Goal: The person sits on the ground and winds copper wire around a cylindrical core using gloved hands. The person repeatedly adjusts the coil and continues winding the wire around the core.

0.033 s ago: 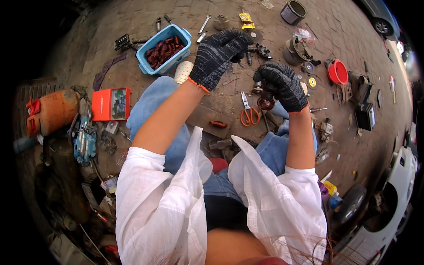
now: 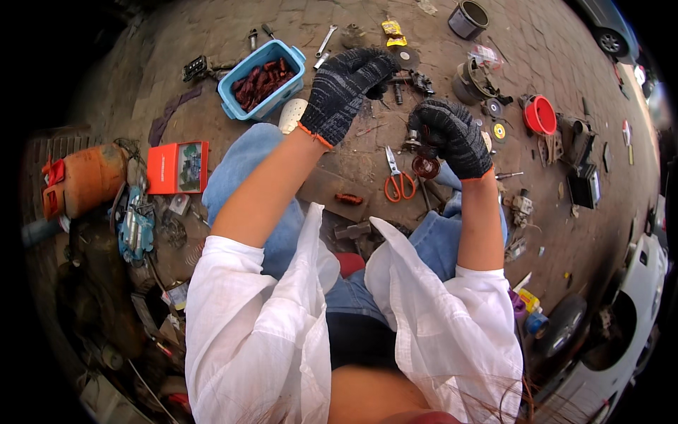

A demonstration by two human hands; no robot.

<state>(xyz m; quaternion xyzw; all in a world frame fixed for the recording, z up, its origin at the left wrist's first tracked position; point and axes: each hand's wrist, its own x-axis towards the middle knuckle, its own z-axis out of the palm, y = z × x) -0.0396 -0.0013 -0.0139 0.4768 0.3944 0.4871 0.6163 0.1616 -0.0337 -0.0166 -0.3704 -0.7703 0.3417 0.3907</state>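
Observation:
My left hand (image 2: 344, 92), in a dark grey knit glove with an orange cuff, is raised to the right of the blue tub (image 2: 265, 113). Its fingers are curled together, and whatever they pinch is hidden or too thin to see. My right hand (image 2: 452, 138), gloved alike, is closed round a small motor part (image 2: 426, 167) with a reddish-brown wound end and a metal piece sticking out on its left. Below and between the hands lie orange-handled scissors (image 2: 398, 180). A reddish-brown coil piece (image 2: 348, 198) rests on a flat board (image 2: 321, 189) between my knees.
Several reddish-brown coil pieces (image 2: 263, 83) fill the tub. A spanner (image 2: 326, 41) lies beyond it. At right stand a red bowl (image 2: 540, 116) and a dark can (image 2: 469, 20). An orange gas cylinder (image 2: 88, 180) and red box (image 2: 178, 167) are at left, a grey car panel (image 2: 621, 325) at lower right.
My left hand has shifted a touch to the left. The right glove has turned very slightly, still closed round the motor part.

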